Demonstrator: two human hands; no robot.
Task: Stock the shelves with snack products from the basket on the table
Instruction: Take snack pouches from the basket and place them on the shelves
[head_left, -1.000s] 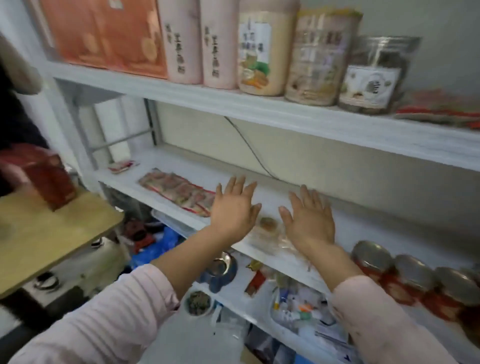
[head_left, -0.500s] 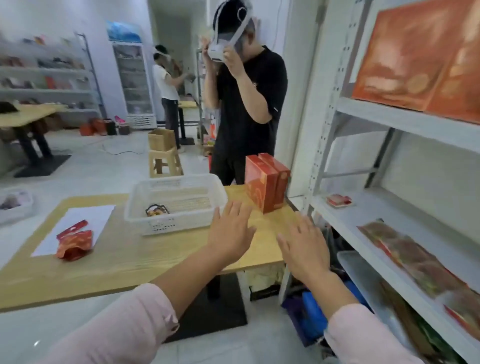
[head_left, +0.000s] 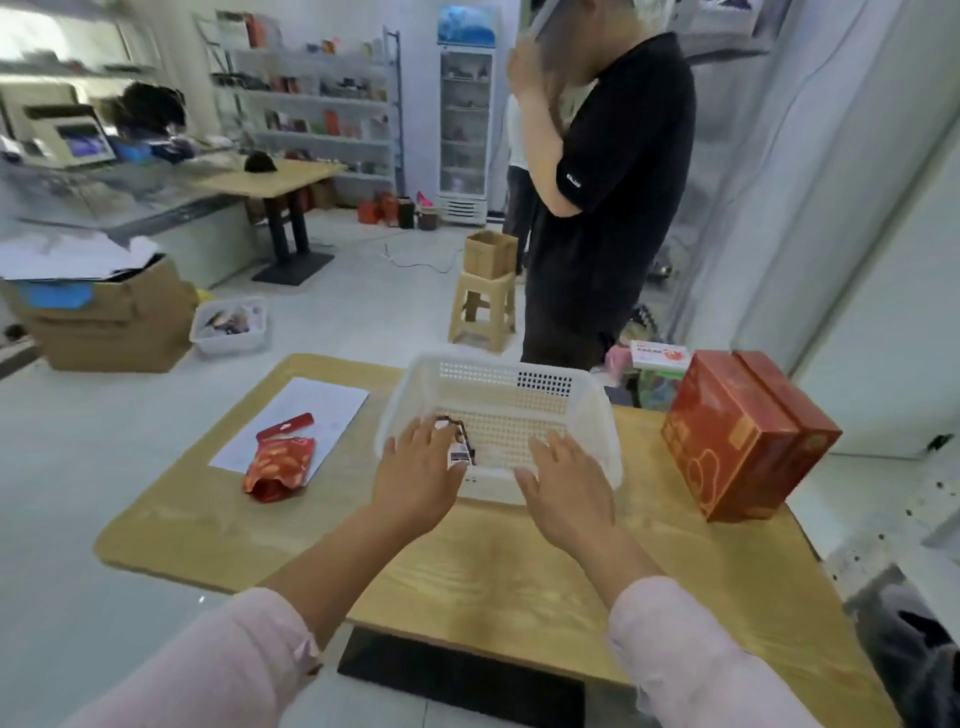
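Observation:
A white perforated basket (head_left: 582, 405) stands on the wooden table (head_left: 498, 571). One small dark-and-white snack packet (head_left: 461, 446) lies in its near left corner. My left hand (head_left: 421, 475) hovers over the basket's near left rim, fingers spread, just beside the packet and partly hiding it. My right hand (head_left: 566, 486) is open over the near right rim, holding nothing. A red snack bag (head_left: 278, 465) lies on the table to the left, partly on a white sheet of paper (head_left: 296, 421).
Two red boxes (head_left: 748, 434) stand on the table's right side. A person in a black shirt (head_left: 608, 192) stands just behind the table beside a beige stool (head_left: 485, 306) with a brown box. Cardboard boxes (head_left: 104, 317) and a floor basket (head_left: 231, 325) sit far left.
My view has swung left from the shelves to the table. Both hands left the shelf and now reach over the basket's near rim.

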